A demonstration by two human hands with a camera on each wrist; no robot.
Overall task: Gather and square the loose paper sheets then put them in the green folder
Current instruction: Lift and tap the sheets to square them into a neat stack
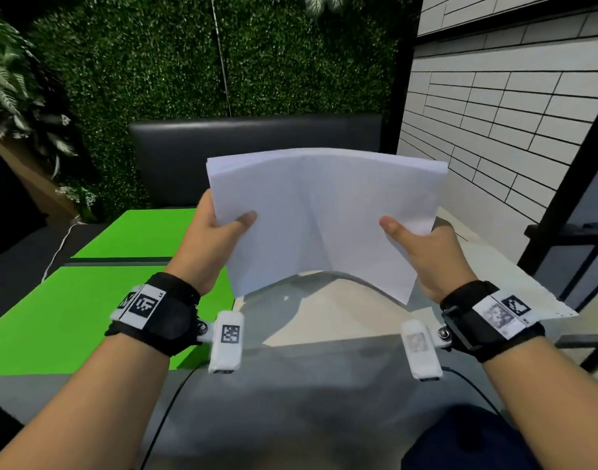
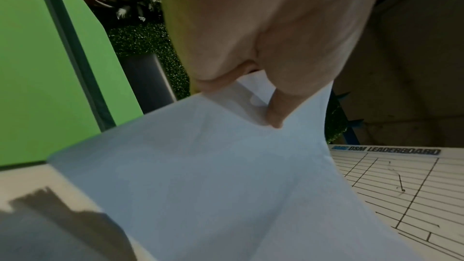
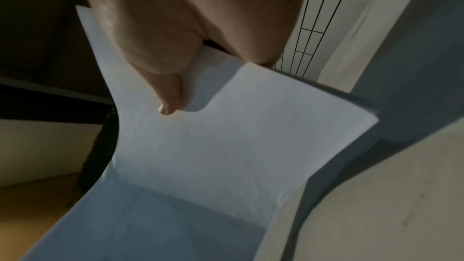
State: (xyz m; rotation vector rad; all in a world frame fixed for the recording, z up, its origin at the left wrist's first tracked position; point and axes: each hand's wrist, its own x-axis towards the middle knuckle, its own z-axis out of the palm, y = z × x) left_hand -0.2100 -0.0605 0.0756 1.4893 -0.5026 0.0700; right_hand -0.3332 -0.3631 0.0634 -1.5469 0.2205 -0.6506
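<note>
Lying open on the left of the counter [image 1: 291,385], the green folder [image 1: 87,310] shows me two bright flaps split by a dark spine, the near flap reaching under my left wrist. From my remote station I see the left hand [image 1: 211,245] raised above the counter, gripping the left edge of the stack of paper sheets [image 1: 324,215]: its thumb lies across the front face, and the other fingers are hidden behind the stack. The left wrist view confirms it, the thumb [image 2: 276,114] pressing into the top sheet with the folder [image 2: 50,86] off to the side and a ruled board headed "DSM LEADERBOARD" [image 2: 401,186] beyond the paper. The stack itself is held up in the air between both hands, tilted toward me, bowed along a soft centre ridge; its far edge looks fairly even, though a few sheet edges show fanned at the top left corner. Its lower edge hangs just over the counter without clearly touching it. On the right, the right hand [image 1: 426,256] clasps the opposite edge the same way, thumb on the front; the right wrist view shows that thumb [image 3: 170,94] pinching the sheets [image 3: 226,146]. A black padded bench back [image 1: 257,137] stands behind the counter.
</note>
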